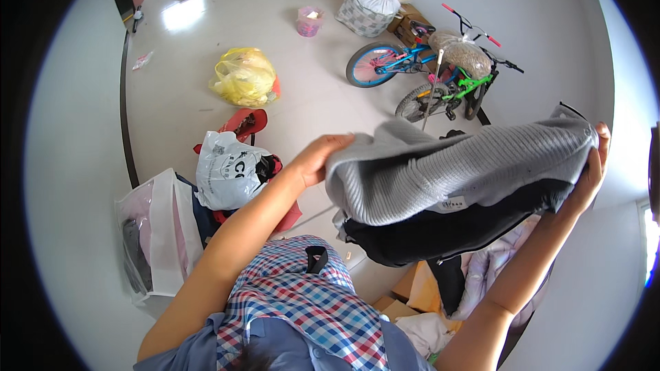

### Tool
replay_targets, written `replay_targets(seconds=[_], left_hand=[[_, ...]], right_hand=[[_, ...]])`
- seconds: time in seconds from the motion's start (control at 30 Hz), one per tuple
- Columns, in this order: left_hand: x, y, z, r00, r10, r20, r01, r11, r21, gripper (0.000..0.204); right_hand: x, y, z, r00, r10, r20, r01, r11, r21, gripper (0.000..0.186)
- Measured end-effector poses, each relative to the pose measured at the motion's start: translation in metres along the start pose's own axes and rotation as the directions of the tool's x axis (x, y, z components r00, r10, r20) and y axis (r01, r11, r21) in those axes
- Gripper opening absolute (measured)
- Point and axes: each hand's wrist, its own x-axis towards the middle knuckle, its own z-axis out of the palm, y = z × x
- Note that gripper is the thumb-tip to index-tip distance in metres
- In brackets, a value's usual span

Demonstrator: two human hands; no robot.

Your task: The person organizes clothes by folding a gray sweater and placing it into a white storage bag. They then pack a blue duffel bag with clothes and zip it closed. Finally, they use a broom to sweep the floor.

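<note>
Above the floor (161,117), a grey-and-black garment (440,175) hangs spread between both hands: the left hand (319,159) grasps one end, the right hand (592,173) the other, apparently to hold it open. Beyond, two bicycles (471,85) stand near the floor's right edge; a white bag (180,237) lines its left.

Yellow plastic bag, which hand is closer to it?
Left. In the picture, the left hand, holding one end of the grey garment, is below and right of the yellow bag; the right hand is farther right, at the garment's other end.
</note>
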Motion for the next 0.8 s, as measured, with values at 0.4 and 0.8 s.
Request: replay_targets(seconds=[0.4,0.8], left_hand=[[-0.048,0.041,0.011,0.977,0.131,-0.17,-0.073,0.948,0.308,0.034],[-0.09,0.042,0.051,0.748,0.617,0.246,-0.375,0.086,0.923,0.026]], right_hand=[[-0.016,0.016,-0.006,0.991,-0.021,0.134,-0.021,0.952,0.306,0.028],[-0.014,-0.007,0.06,0.999,0.036,-0.01,-0.033,0.976,0.215,0.031]])
